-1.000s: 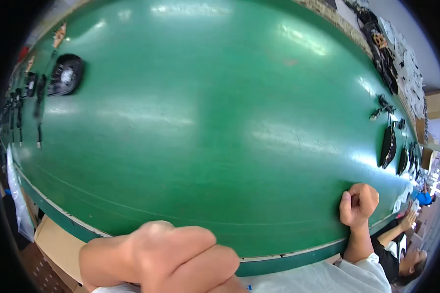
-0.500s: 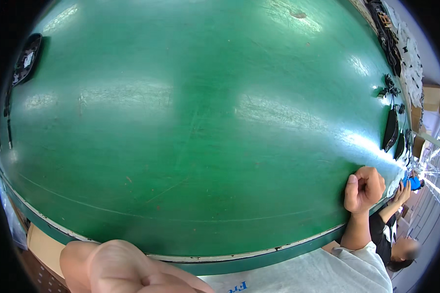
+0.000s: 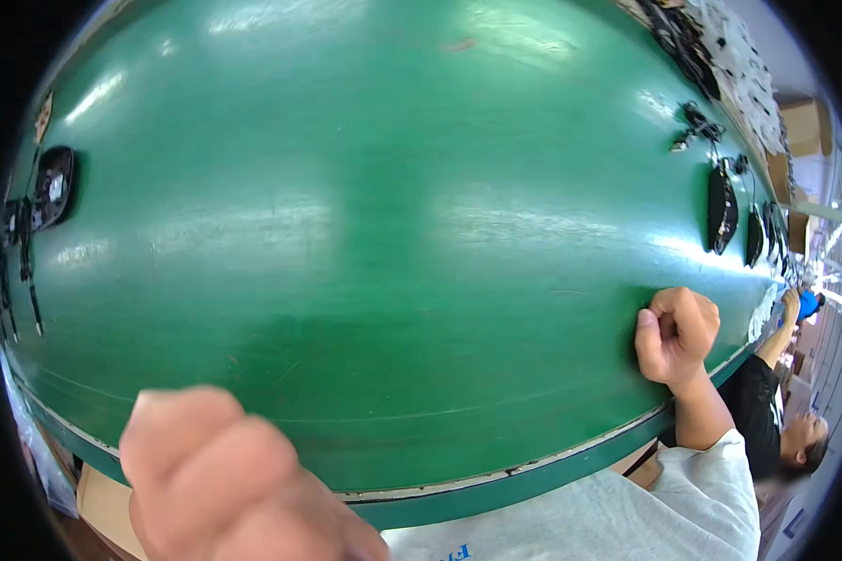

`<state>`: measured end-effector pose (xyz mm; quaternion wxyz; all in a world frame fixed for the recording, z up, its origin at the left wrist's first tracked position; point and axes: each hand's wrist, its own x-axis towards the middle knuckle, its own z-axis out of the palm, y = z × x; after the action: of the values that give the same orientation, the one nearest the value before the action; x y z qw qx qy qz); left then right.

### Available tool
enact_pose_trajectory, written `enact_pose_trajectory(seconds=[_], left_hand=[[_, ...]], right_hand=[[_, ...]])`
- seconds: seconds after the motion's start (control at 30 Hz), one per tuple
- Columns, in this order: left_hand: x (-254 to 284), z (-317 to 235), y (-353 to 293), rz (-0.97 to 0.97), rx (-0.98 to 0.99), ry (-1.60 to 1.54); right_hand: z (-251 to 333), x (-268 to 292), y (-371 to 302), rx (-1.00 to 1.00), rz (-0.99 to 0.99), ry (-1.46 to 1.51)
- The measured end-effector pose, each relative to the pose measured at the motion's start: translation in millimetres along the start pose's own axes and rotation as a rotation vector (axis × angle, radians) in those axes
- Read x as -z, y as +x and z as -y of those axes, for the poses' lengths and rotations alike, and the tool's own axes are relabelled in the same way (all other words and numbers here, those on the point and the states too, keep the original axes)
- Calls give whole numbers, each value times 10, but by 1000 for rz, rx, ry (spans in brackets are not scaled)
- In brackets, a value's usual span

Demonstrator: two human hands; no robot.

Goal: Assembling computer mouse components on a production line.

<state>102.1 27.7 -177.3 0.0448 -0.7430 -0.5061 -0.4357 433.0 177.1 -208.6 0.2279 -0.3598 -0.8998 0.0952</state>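
Across green worktop (image 3: 393,234), found a broad, glossy middle with goods kept to the margins; judged this layout as leaving the centre for handling. Noted right hand (image 3: 675,335) closed into a fist, fingers folded together and thumb laid across them, resting on the worktop close to its near edge; saw nothing gripped in it; judged the posture as a prop or brace, not a hold. Noted left hand (image 3: 225,477) raised close to the camera above the near edge, blurred, fingers curled together; saw nothing between them, though could not rule out a small item hidden by the blur; could not tell whether it touched the worktop.

Located nearest goods, black oval parts (image 3: 721,208), lying side by side at the right margin, beyond the right hand and well apart from it; untouched by either hand. Recorded small black connectors with leads (image 3: 697,126) further back on the same side; judged them grouped with the oval parts as one kind of work. Recorded another black rounded part (image 3: 52,185) at the far left margin, with thin black cables (image 3: 23,280) lying along the edge beside it.

Observed cardboard boxes (image 3: 800,131) beyond the right end; noted a co-worker in a black shirt (image 3: 758,393) at the right, one arm raised to the worktop's edge, clear of the right hand. Noted own white sleeve (image 3: 702,496) at the lower edge.
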Motion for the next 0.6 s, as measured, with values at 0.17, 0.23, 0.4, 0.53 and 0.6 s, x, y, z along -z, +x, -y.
enact_pose_trajectory(seconds=[0.17,0.23,0.4,0.53,0.6], left_hand=[[-204,184,231,30,-101,36],[-269,302,232,-27,-156,46],[-50,388,384,-12,-128,60],[93,370,485,-24,-112,80],[125,365,544,-24,-102,68]], right_hand=[[-43,-3,1,37,39,18],[-41,73,-7,36,35,7],[65,314,19,56,2,16],[164,516,85,76,-11,11],[199,609,108,90,2,-16]])
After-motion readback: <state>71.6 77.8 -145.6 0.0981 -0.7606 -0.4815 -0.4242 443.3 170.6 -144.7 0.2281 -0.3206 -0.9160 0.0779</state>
